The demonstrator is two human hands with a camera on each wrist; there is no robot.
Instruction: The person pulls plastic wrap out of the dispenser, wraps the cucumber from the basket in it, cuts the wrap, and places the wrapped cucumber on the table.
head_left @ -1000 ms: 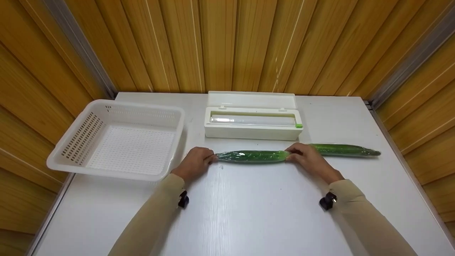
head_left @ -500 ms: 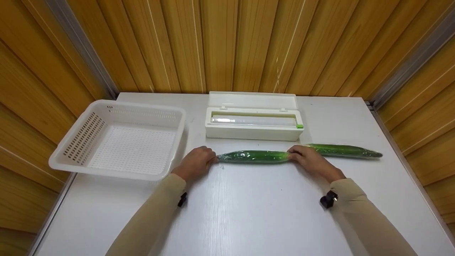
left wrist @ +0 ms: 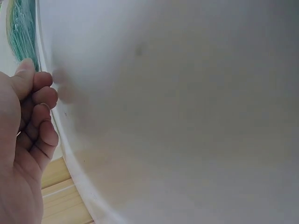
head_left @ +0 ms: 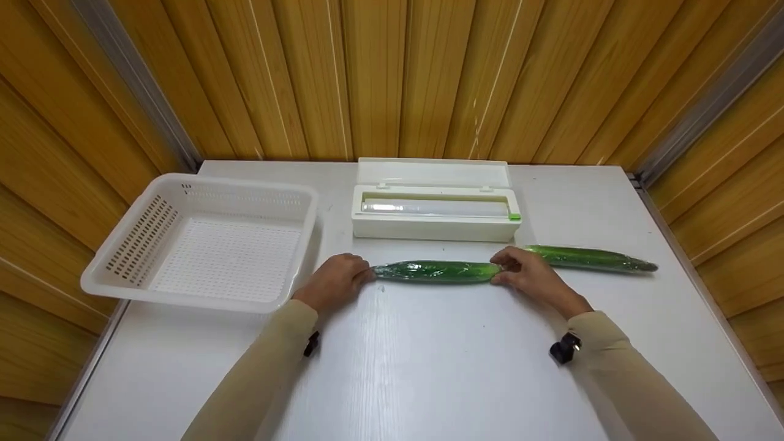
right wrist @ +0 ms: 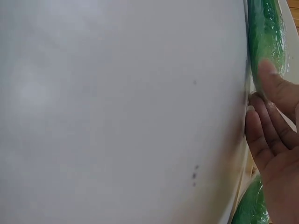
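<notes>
In the head view a cucumber [head_left: 435, 271] in clear plastic wrap lies crosswise on the white table. My left hand [head_left: 335, 283] pinches the twisted wrap at its left end, thumb against curled fingers; the left wrist view shows the wrap gathered at the thumb tip. At the paler right end, my right hand [head_left: 531, 279] has its thumb and fingers around the tip. The right wrist view shows that thumb [right wrist: 275, 84] on the cucumber, with the fingers bent beneath its end. A second wrapped cucumber [head_left: 597, 258] lies just beyond the right hand, its near end partly hidden.
Behind the cucumber stands a white cling film box [head_left: 436, 230], lid raised, a roll [head_left: 435, 207] inside and a green slider [head_left: 514, 216] at its right. A white perforated basket [head_left: 294, 245] is left of the left hand. Wood-patterned walls [head_left: 380, 79] enclose the table.
My right thumb and fingers have spread slightly wider around the cucumber's right end. The left hand keeps its pinch, and the cucumber stays nearly in place.
</notes>
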